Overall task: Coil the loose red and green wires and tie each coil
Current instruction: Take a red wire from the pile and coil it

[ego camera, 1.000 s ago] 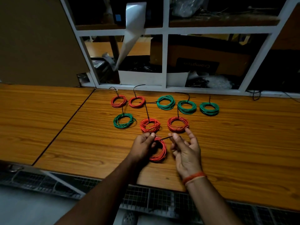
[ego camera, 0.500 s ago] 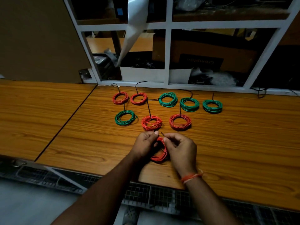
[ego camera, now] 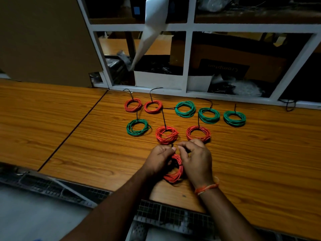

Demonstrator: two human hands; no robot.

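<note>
Left hand (ego camera: 160, 158) and right hand (ego camera: 195, 157) pinching black tie (ego camera: 172, 145) – fingers curled (tips meeting), red coil (ego camera: 174, 171) between them

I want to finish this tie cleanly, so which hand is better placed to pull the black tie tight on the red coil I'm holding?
Right, probably. The right hand pinches the black tie above the red coil, so it can pull, while the left hand steadies the coil.

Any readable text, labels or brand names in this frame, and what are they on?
"Crompton" on the dark panel of the cardboard box behind the white shelf frame; it appears upside down.
The blue label on the upper shelf is too small to read.
Nothing else legible.
</note>
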